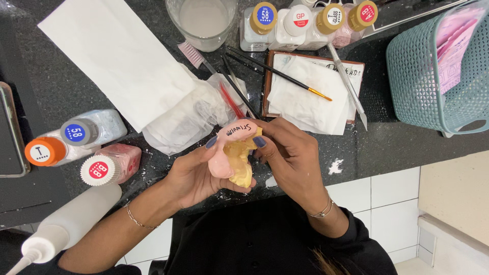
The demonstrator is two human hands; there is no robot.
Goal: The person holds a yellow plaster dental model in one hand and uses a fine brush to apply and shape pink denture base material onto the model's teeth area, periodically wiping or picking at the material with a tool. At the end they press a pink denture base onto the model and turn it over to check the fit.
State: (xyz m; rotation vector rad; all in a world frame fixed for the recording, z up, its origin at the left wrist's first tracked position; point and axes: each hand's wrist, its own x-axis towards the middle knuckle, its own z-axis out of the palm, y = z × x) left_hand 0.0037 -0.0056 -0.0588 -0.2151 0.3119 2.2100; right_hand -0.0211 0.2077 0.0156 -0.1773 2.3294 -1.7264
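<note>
A black speckled counter [402, 147] runs across the scene, its near edge meeting white tiles. At the far left lies a large white paper sheet [114, 51], with crumpled tissue [188, 119] just beside it. At the right stands a teal mesh basket [433, 76] holding pink papers. Near the middle, a brown-rimmed tray [270, 76] carries folded tissue, and a thin black brush [277, 74] and a metal spatula [349, 84] lie across it. At the far edge sit a clear cup [204, 23] and a row of small bottles [305, 23] with gold and white caps. On the left is a cluster of three more bottles [84, 147], and a white squeeze bottle [66, 226] lies nearest the person.

Over the near edge of the counter, both hands hold a pink and yellow dental cast [237, 155] between them. The left hand [196, 175] cradles it from below, fingers curled shut around the pink base. The right hand [290, 150] pinches its far end, thumb and fingertips pressed together on the cast. White crumbs [335, 166] dot the counter just right of the hands.
</note>
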